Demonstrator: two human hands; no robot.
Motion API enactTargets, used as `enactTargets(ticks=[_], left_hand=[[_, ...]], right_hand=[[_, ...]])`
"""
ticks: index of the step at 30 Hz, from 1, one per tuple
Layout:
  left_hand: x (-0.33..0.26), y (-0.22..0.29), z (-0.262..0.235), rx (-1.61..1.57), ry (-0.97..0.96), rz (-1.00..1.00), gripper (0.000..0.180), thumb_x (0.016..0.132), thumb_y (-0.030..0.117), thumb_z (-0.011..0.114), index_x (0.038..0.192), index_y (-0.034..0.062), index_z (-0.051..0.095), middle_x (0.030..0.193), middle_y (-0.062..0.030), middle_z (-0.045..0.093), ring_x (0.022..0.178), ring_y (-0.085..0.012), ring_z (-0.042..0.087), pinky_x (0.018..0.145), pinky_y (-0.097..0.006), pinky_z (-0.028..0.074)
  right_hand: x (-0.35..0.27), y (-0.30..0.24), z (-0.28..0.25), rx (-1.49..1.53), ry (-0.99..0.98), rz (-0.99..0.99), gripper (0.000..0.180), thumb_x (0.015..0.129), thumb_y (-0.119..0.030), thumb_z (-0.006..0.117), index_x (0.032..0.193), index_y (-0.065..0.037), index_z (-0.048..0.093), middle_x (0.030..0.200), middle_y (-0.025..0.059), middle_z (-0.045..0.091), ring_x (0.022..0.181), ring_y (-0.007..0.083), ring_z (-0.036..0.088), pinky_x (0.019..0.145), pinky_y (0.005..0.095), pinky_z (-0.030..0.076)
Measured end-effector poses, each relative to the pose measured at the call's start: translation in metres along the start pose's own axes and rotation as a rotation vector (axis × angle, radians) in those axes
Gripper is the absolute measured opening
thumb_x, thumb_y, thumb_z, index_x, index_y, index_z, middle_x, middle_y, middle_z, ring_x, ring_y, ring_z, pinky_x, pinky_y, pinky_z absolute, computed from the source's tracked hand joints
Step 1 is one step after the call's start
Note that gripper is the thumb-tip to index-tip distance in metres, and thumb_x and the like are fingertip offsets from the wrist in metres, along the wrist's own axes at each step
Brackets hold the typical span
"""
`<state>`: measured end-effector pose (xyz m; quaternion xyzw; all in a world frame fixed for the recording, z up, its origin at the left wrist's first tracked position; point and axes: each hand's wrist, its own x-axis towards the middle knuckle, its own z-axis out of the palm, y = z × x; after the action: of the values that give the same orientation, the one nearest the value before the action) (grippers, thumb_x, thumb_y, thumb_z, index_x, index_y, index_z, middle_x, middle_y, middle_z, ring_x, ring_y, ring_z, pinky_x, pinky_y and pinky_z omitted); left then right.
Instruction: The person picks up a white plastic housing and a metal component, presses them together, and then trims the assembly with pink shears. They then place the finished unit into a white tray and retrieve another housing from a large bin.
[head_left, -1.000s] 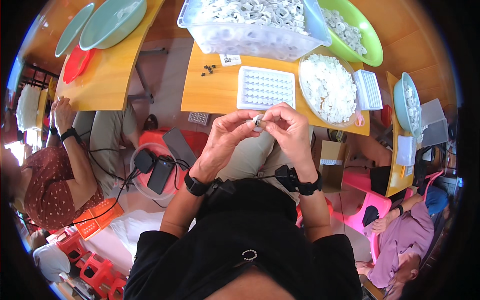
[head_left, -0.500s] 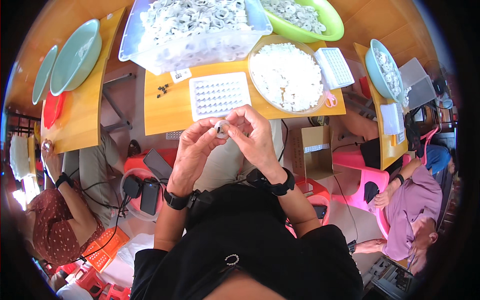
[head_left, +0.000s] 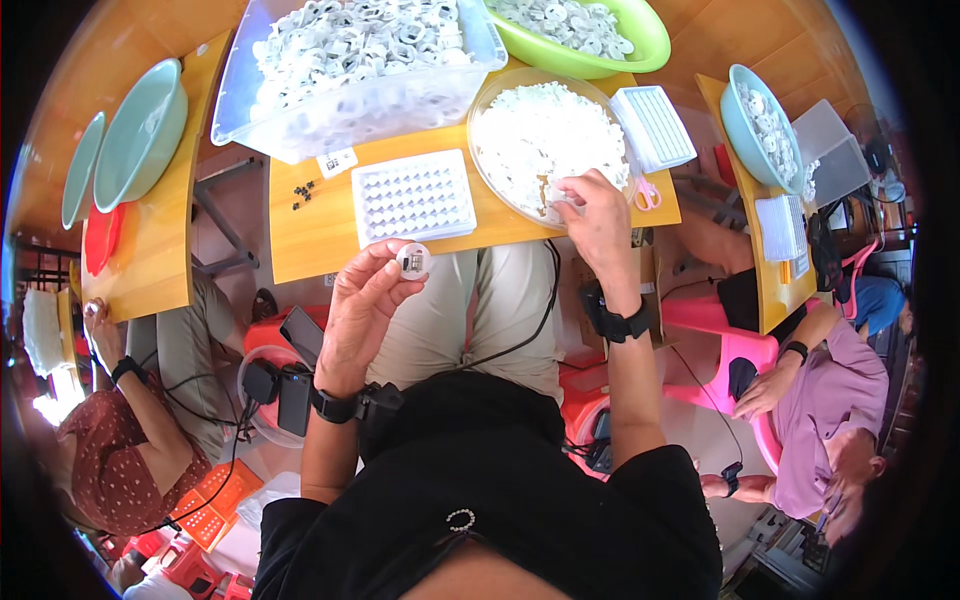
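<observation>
My left hand (head_left: 362,310) holds a small round white plastic part (head_left: 414,262) between thumb and fingers, its dark inner bits showing. It is just off the table's front edge. My right hand (head_left: 602,225) reaches over the near right part of a clear round tray (head_left: 505,204) heaped with small white plastic pieces (head_left: 540,125). The right thumb and forefinger pinch together at the pile's edge; what is between them, if anything, is too small to tell. Between the hands, on the table, lies a white rectangular tray (head_left: 415,232) with rows of small white shapes.
A clear bin (head_left: 350,125) of white ring-like parts and a green basin (head_left: 590,65) stand at the back. Black bits (head_left: 302,194) lie at left. Pink scissors (head_left: 648,196) and stacked white trays (head_left: 652,128) are at right. People sit on both sides.
My hands have parted. My right hand has let go of the round part and moved right and forward to the pile of white pieces. The left keeps the part, shifted slightly left.
</observation>
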<state>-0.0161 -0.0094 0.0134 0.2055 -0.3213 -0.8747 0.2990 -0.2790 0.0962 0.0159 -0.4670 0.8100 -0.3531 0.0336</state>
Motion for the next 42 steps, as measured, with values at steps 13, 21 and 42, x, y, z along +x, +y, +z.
enactTargets(ticks=[13,21,42], left_hand=[[-0.003,-0.002,0.0,-0.007,0.0,-0.016,0.019,0.089,0.005,0.053,0.106,0.0002,0.057,0.101,-0.0081,0.061,0.087,-0.0159,0.062,0.078,-0.029,0.053],[-0.006,-0.003,-0.006,-0.009,-0.004,-0.025,0.019,0.089,0.008,0.053,0.107,0.0015,0.056,0.107,-0.0086,0.058,0.09,-0.0185,0.061,0.081,-0.029,0.053],[-0.001,-0.013,0.002,-0.041,-0.052,-0.109,0.02,0.089,0.01,0.056,0.107,0.0037,0.059,0.101,-0.0061,0.062,0.088,-0.0125,0.061,0.078,-0.025,0.052]], right_hand=[[0.011,0.024,0.001,0.1,0.036,0.001,0.013,0.076,-0.003,0.061,0.088,-0.002,0.064,0.081,0.0106,0.06,0.074,0.0242,0.061,0.064,0.0328,0.048],[0.007,0.004,-0.01,1.064,-0.079,0.41,0.017,0.084,0.0,0.056,0.1,0.001,0.062,0.092,0.0083,0.063,0.08,0.0163,0.065,0.054,0.0189,0.05],[-0.037,-0.099,0.014,0.765,-0.318,-0.004,0.022,0.074,0.008,0.06,0.092,-0.002,0.065,0.082,0.0039,0.057,0.068,0.0086,0.055,0.057,0.0208,0.043]])
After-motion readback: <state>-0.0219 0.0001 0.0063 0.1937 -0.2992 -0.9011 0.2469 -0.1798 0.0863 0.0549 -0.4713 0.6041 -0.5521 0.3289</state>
